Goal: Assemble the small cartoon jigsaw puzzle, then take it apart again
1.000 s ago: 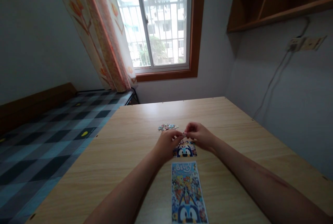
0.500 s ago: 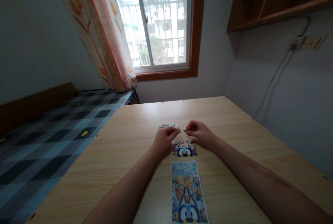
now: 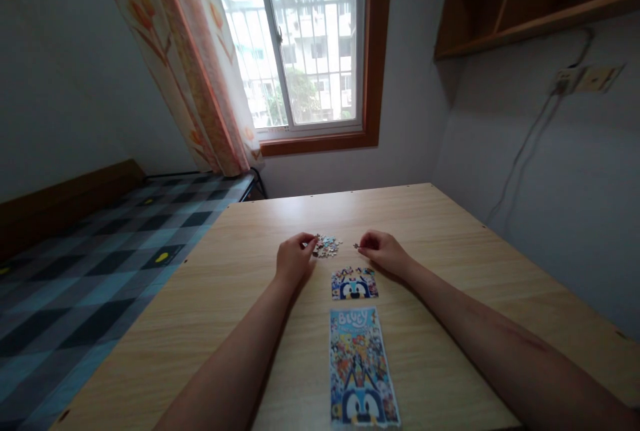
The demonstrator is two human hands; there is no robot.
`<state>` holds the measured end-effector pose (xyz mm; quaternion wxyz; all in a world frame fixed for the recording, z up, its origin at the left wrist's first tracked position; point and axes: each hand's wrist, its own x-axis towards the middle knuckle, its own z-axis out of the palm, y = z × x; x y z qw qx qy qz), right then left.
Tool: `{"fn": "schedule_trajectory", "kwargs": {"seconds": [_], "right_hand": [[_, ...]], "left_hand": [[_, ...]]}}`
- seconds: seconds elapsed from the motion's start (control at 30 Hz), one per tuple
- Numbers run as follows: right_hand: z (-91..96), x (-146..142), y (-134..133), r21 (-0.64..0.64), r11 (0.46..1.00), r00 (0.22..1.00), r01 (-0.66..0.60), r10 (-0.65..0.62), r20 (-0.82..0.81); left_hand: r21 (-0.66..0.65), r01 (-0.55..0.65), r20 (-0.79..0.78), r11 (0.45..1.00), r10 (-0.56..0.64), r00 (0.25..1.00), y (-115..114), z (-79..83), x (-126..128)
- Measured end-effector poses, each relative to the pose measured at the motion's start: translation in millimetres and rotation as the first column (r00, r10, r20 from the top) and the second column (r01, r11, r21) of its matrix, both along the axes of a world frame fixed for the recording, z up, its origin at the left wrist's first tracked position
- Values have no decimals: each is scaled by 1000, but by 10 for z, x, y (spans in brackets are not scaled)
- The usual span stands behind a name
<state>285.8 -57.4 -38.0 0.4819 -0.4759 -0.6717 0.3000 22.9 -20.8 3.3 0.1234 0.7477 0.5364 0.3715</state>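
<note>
My left hand [image 3: 295,256] is at the left edge of a small heap of loose jigsaw puzzle pieces [image 3: 328,246]. Its thumb and forefinger are pinched together there, and what lies between them is too small to make out. Right of the heap, my right hand [image 3: 383,250] pinches a single puzzle piece [image 3: 356,245] just above the table. Nearer to me lies the partly joined puzzle [image 3: 355,286], showing a blue cartoon dog's face with an uneven upper edge. Below it is the reference picture sheet [image 3: 356,364], printed "Bluey", lying flat between my forearms.
Everything lies on a light wooden table [image 3: 430,324]. A bed with a checked cover [image 3: 100,251] stands to the left. Behind the table are a window [image 3: 320,51] and a curtain [image 3: 190,71]. A wooden shelf [image 3: 540,21] hangs on the right wall above a cable.
My left hand has moved left, from near my right fingertips to the heap's left edge, uncovering the heap and the joined puzzle. My right hand stays nearly in place with its piece.
</note>
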Motion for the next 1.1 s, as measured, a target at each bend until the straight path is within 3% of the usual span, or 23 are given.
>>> {"fn": "schedule_trajectory", "kwargs": {"seconds": [0.2, 0.43, 0.53, 0.67, 0.83, 1.0, 1.1], "right_hand": [[11, -59, -37, 14, 1000, 997, 5, -6, 80], [-20, -49, 5, -21, 1000, 999, -16, 15, -39], [31, -64, -8, -56, 997, 988, -49, 40, -148], [124, -97, -63, -90, 988, 956, -123, 93, -280], [173, -141, -140, -134, 961, 923, -241, 184, -339], [155, -129, -112, -142, 963, 947, -228, 186, -263], [175, -46, -81, -150, 981, 992, -119, 114, -46]], "left_hand": [[-6, -9, -61, 1000, 8, 998, -39, 11, 42], [201, -48, -5, 978, 50, 999, -25, 20, 4], [290, 112, -113, 950, -82, 990, -119, 37, 87], [318, 385, -353, 867, -269, 896, -310, 69, 268], [297, 479, -458, 826, -317, 830, -410, 71, 386], [300, 468, -456, 831, -306, 836, -366, 67, 354], [318, 352, -417, 881, -203, 886, -293, 72, 280]]}}
